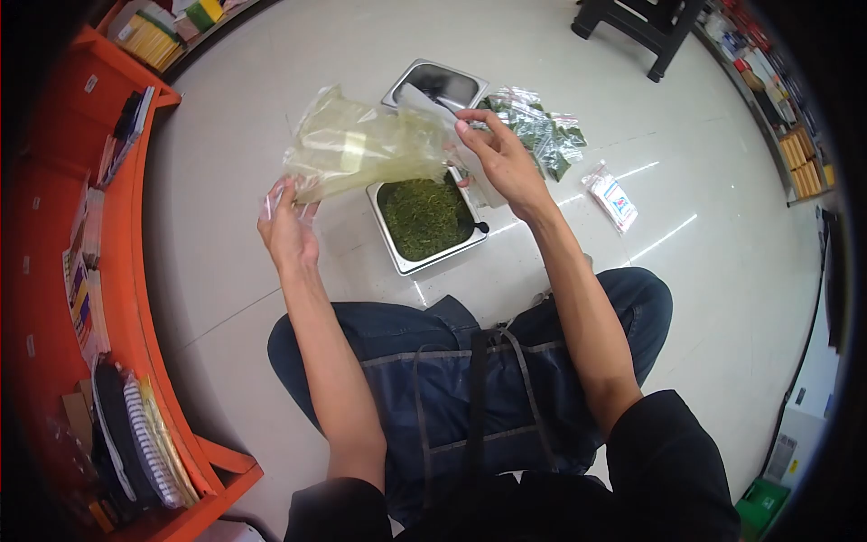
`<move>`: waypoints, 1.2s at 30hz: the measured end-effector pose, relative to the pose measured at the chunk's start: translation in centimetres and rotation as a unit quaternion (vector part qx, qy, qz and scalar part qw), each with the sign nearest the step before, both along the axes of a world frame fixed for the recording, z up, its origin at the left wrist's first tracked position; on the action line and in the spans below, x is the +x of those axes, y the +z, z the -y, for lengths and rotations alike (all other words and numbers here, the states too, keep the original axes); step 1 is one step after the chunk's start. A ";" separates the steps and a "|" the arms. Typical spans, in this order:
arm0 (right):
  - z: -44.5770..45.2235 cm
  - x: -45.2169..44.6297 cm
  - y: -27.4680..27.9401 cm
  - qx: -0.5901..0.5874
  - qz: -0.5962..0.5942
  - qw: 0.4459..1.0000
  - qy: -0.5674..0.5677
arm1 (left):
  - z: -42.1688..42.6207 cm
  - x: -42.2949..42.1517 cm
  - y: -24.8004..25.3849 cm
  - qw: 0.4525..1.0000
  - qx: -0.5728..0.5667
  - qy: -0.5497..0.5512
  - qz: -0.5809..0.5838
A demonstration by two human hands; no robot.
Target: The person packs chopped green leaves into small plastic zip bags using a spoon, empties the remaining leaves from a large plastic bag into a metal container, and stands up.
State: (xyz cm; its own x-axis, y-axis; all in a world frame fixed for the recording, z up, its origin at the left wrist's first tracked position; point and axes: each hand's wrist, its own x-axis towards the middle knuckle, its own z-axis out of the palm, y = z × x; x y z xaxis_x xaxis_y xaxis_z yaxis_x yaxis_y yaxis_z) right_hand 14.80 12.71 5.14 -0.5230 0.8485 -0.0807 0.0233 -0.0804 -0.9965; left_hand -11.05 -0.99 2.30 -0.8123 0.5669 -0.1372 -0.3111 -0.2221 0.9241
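Note:
A large, clear yellowish plastic bag is stretched out between my hands above the floor. My left hand is closed on its lower left edge. At the other end, my right hand pinches the bag's whitish edge between thumb and fingers. Just below the bag stands a metal pan filled with chopped green leaves, and a dark handle end rests at its right rim. Behind the bag is a second metal pan, partly covered by it.
Small zip bags of green leaves lie to the right of the pans, with a white printed packet nearer me. An orange shelf runs along the left. A black stool stands at the back, and stocked shelves line the right.

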 end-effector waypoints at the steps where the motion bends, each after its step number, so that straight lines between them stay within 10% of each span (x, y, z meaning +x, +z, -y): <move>1: 0.0 0.1 0.4 0.003 0.001 1.000 -0.010 | 0.0 -0.4 -0.4 1.000 0.005 0.001 0.016; 17: 0.0 1.8 2.2 0.104 -0.146 0.976 0.125 | -1.2 -3.7 -5.7 0.966 0.015 -0.087 0.245; 27: -0.4 1.5 1.9 0.379 -0.014 0.924 0.058 | -1.9 -2.3 -6.2 0.943 0.022 -0.195 0.268; 36: -1.1 3.6 4.2 0.389 0.065 0.919 0.022 | -3.2 2.4 -3.5 0.949 -0.028 -0.225 0.221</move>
